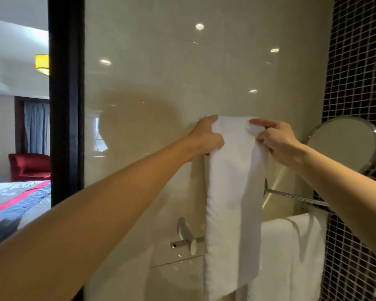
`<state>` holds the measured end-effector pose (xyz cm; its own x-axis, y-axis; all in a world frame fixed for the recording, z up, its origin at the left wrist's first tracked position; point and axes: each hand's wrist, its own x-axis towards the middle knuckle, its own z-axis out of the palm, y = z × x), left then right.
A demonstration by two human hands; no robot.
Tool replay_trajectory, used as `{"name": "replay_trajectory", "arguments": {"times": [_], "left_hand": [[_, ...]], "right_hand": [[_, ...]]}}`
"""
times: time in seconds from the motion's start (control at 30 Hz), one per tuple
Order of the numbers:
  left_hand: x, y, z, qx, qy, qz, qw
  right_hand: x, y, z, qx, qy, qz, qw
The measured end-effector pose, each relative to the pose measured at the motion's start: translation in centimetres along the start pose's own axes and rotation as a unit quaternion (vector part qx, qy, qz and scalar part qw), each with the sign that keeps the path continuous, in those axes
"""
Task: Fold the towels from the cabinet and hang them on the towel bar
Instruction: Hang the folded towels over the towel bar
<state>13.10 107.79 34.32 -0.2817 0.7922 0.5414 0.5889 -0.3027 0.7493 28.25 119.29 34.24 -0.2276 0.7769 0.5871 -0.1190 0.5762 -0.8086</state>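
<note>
A long white towel [232, 203], folded into a narrow strip, hangs down in front of the glossy beige wall. My left hand [206, 137] grips its upper left corner and my right hand [278, 142] pinches its upper right corner, both held up at about the same height. Behind and below the strip, a chrome towel bar [295, 195] sticks out from the right. A second white towel [291, 255] is draped over a lower bar at the lower right.
A round chrome mirror [343, 142] on an arm is mounted on the dark mosaic tile wall [360, 72] at the right. A chrome fitting [187, 235] juts from the beige wall at lower centre. A dark door frame [65, 101] at left opens onto a bedroom.
</note>
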Motion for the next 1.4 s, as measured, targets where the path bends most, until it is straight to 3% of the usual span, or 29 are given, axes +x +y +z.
{"name": "replay_trajectory", "arguments": {"times": [0.37, 0.57, 0.73, 0.97, 1.17, 1.4], "left_hand": [[-3.7, -6.5, 3.0, -0.065, -0.066, -0.124, 0.988], [-6.0, -8.9, 3.5, -0.113, -0.085, -0.196, 0.97], [-7.2, -11.9, 2.9, -0.031, -0.052, -0.238, 0.969], [-7.6, -13.3, 3.0, 0.027, -0.063, -0.239, 0.969], [-7.9, -14.2, 3.3, 0.185, -0.091, -0.166, 0.964], [-8.7, -15.4, 4.2, 0.336, -0.13, -0.077, 0.93]], "right_hand": [[-0.6, 7.8, 0.5, -0.102, -0.018, 0.184, 0.977], [-2.3, 10.4, 1.4, -0.155, -0.11, 0.275, 0.942], [-4.6, 11.4, 1.8, -0.168, -0.146, 0.33, 0.917], [-6.8, 13.2, 2.1, -0.211, -0.138, 0.32, 0.913], [-8.1, 14.1, 1.9, -0.214, -0.116, 0.319, 0.916], [-8.8, 14.8, 2.3, -0.258, -0.112, 0.28, 0.918]]}}
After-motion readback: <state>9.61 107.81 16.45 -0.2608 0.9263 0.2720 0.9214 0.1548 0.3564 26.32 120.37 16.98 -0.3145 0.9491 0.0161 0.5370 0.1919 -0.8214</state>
